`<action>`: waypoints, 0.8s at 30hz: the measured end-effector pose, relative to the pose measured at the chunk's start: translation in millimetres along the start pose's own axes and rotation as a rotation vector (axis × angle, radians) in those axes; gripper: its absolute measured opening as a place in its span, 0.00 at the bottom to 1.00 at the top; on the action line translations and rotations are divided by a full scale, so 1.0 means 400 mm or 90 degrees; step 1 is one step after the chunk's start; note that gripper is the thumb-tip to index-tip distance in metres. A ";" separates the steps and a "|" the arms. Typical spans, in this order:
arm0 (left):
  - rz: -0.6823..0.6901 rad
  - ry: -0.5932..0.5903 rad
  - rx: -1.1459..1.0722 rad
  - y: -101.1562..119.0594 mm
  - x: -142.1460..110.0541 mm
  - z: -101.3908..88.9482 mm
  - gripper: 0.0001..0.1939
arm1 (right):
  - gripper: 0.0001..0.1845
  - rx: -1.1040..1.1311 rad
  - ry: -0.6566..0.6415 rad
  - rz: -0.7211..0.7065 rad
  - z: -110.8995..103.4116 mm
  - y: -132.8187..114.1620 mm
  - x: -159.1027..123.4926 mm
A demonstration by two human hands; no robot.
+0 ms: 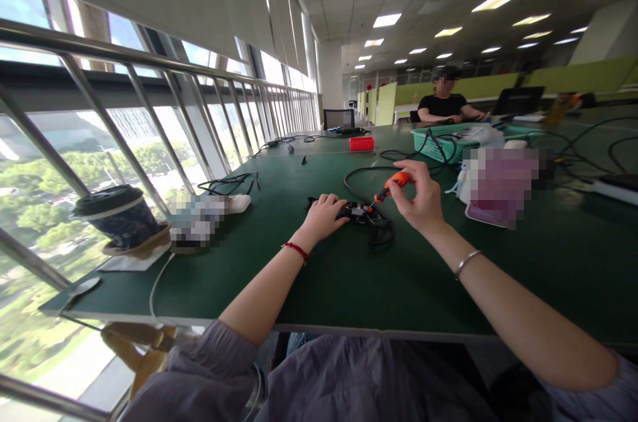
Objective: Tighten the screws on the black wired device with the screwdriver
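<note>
My right hand (420, 199) grips an orange and black screwdriver (397, 183), its shaft slanting down to the left. The tip meets a small black device (357, 210) with bared inner parts, lying on the green table. Over the device's left end my left hand (324, 214) is closed, fingers curled round it and pressing it to the tabletop. A black cable (383, 236) loops beside the device on its right. The device's exact kind cannot be made out.
A lidded paper cup (117, 219) stands at the left by the railing (149, 63). Behind my right hand are a teal basket (433, 146) and a purple pouch (491, 199). A small red bin (361, 143) sits farther back. A person (445, 103) sits across the table (369, 289).
</note>
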State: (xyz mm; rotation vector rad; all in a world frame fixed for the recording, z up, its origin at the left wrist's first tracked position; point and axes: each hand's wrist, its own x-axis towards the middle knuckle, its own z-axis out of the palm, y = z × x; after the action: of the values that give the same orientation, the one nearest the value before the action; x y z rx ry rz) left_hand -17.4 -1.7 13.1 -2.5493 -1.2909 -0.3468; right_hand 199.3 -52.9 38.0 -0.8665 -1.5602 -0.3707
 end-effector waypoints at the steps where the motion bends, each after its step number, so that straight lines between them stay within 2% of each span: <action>1: 0.001 0.002 0.002 0.000 0.000 0.001 0.22 | 0.14 -0.003 -0.005 0.012 -0.001 -0.001 0.001; 4: 0.006 0.006 0.004 -0.002 0.000 0.004 0.23 | 0.10 -0.019 -0.023 0.042 -0.004 -0.008 0.004; 9: 0.003 0.004 -0.003 -0.002 0.001 0.004 0.23 | 0.10 -0.012 -0.016 0.050 -0.003 -0.015 0.003; 13: 0.004 0.009 -0.007 -0.003 0.000 0.005 0.22 | 0.15 0.002 0.002 -0.017 0.004 -0.009 -0.004; 16: 0.005 0.010 -0.008 -0.004 0.000 0.006 0.22 | 0.14 0.024 0.004 -0.052 0.008 -0.007 -0.007; 20: 0.006 0.013 -0.009 -0.005 0.000 0.009 0.23 | 0.13 0.011 -0.005 -0.026 0.006 -0.013 -0.004; 24: 0.004 0.012 -0.009 -0.005 0.000 0.009 0.22 | 0.07 -0.021 -0.019 -0.002 0.001 -0.019 0.001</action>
State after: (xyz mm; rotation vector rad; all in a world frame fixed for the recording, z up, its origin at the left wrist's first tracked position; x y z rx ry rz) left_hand -18.7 0.5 10.0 -2.5551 -1.2777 -0.3800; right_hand 193.6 -57.8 40.1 -0.8991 -1.5860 -0.3879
